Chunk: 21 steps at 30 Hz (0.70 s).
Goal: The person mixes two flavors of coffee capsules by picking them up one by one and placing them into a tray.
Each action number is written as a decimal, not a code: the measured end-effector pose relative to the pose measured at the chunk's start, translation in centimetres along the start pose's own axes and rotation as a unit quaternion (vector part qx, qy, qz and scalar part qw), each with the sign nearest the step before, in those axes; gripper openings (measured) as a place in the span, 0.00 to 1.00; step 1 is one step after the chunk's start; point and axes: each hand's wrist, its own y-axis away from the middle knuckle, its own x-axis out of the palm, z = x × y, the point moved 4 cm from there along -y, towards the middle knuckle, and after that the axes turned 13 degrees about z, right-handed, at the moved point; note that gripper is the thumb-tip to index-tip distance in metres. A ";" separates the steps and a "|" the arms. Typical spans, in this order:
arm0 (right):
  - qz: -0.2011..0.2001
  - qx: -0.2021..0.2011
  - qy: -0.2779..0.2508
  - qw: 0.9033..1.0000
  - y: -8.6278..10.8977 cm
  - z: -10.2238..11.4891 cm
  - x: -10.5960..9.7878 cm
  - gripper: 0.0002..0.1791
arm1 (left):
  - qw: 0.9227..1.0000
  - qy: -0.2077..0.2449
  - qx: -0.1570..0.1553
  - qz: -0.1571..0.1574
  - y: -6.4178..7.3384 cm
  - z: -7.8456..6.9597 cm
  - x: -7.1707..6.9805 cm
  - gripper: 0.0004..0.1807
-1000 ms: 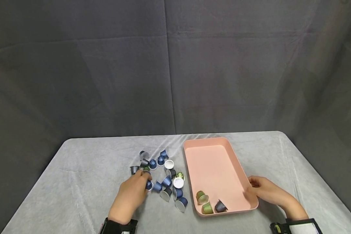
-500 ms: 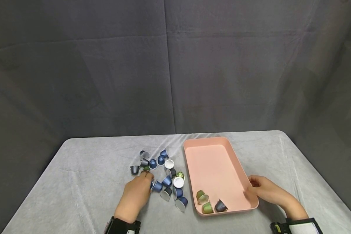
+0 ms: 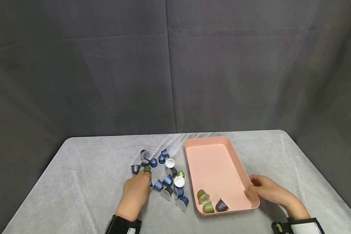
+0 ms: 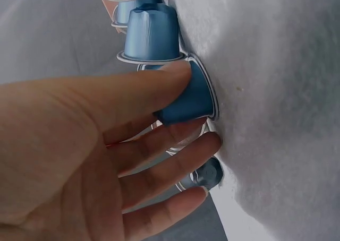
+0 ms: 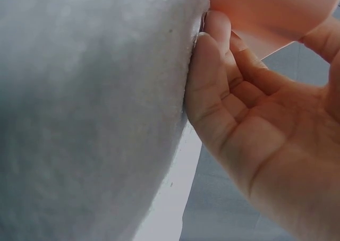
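My left hand (image 3: 135, 193) reaches into a loose cluster of coffee capsules. In the left wrist view its thumb lies across a blue coffee capsule (image 4: 194, 100) and the fingers curl behind it, pinching it close to the cloth. A second blue capsule (image 4: 153, 34) stands beside that one, and a dark capsule (image 4: 208, 173) shows past the fingertips. Just beyond the fingers is a green capsule (image 3: 147, 168). My right hand (image 3: 270, 191) grips the pink tray (image 3: 213, 165) at its near right side, thumb over the rim, other fingers low along the outer wall.
Inside the tray's near left corner lie two green capsules (image 3: 203, 196) and a dark one (image 3: 221, 205). More blue, dark and white-lidded capsules (image 3: 179, 181) are scattered between left hand and tray. Grey cloth (image 3: 84, 175) covers the table, with a dark curtain (image 3: 120, 81) behind.
The left hand has shifted slightly right and now covers most of the blue capsules that showed at its fingertips. The right hand and tray stay put.
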 end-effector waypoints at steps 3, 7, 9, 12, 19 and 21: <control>-0.004 0.004 0.005 1.000 -0.1 0.0 0.0 0.17 | 1.000 -0.003 0.000 -0.007 -0.1 0.1 -0.3 0.16; -0.002 0.004 0.004 1.000 -0.1 -0.2 -0.1 0.17 | 1.000 0.003 -0.004 -0.007 0.0 0.2 -0.7 0.16; 0.000 0.002 0.001 1.000 -0.1 -0.2 -0.1 0.17 | 1.000 0.007 -0.004 -0.011 0.0 0.2 -1.0 0.15; 0.003 -0.004 -0.002 1.000 -0.1 -0.1 0.0 0.18 | 1.000 0.012 -0.002 -0.022 0.1 0.1 -1.4 0.15; -0.003 0.001 0.010 1.000 -0.1 0.0 0.0 0.17 | 0.999 0.027 0.000 -0.039 -0.1 -0.3 -1.8 0.17; -0.003 0.002 0.011 1.000 -0.1 0.1 0.0 0.17 | 0.998 0.033 0.006 -0.050 -0.3 -0.6 -1.9 0.18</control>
